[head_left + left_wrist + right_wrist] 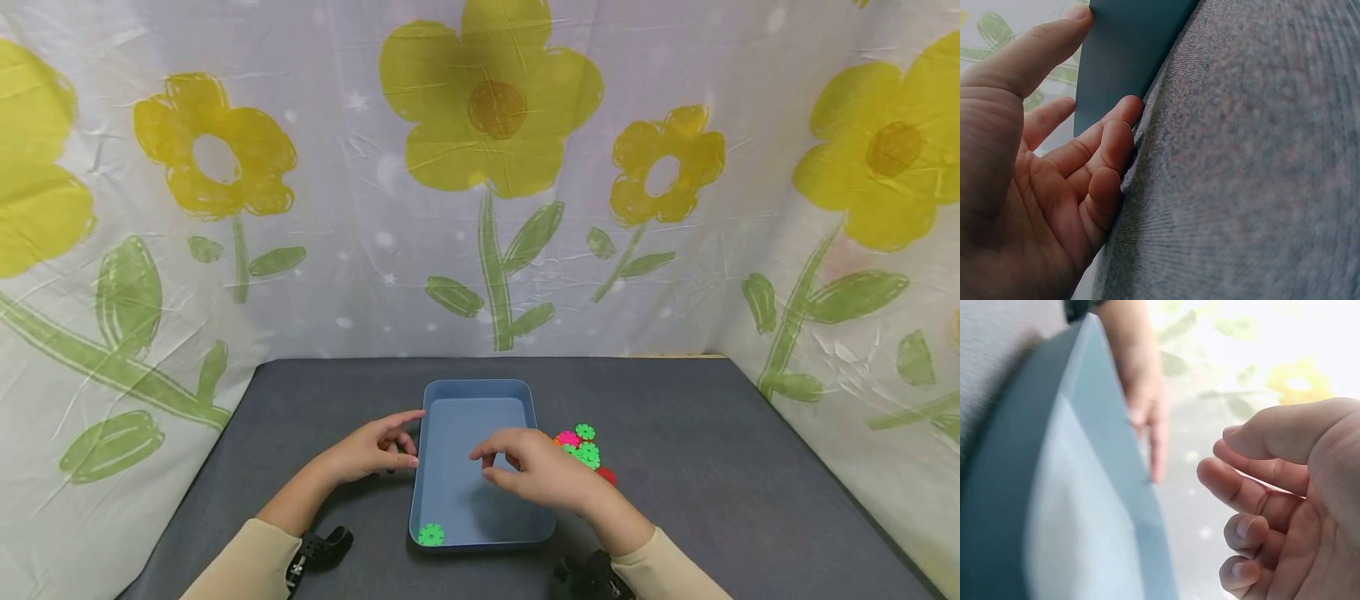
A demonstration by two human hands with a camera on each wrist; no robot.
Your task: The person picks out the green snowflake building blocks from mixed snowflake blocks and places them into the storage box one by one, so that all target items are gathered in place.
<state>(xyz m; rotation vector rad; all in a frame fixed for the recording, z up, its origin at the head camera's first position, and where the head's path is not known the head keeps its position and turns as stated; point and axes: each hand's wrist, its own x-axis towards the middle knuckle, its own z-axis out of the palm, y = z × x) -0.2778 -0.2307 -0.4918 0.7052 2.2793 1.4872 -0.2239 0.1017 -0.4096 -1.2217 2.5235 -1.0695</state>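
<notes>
A blue rectangular tray (480, 525) lies on the dark table, longer from front to back than across. In its near left corner sits a green snowflake-shaped plastic disc (431, 535). My left hand (378, 450) is at the tray's left side, its index fingertip and thumb touching the rim and the other fingers loosely bent. Over the tray, my right hand (536, 471) hovers with loosely bent fingers and nothing between them. Just beyond it, outside the right rim, lies a small pile of green, pink, orange and red discs (587, 454), partly hidden by that hand.
Dark grey cloth (697, 467) covers the table. A white curtain (352, 250) printed with yellow flowers stands behind and at both sides. Each wrist wears a black strap, as on the left one (324, 550).
</notes>
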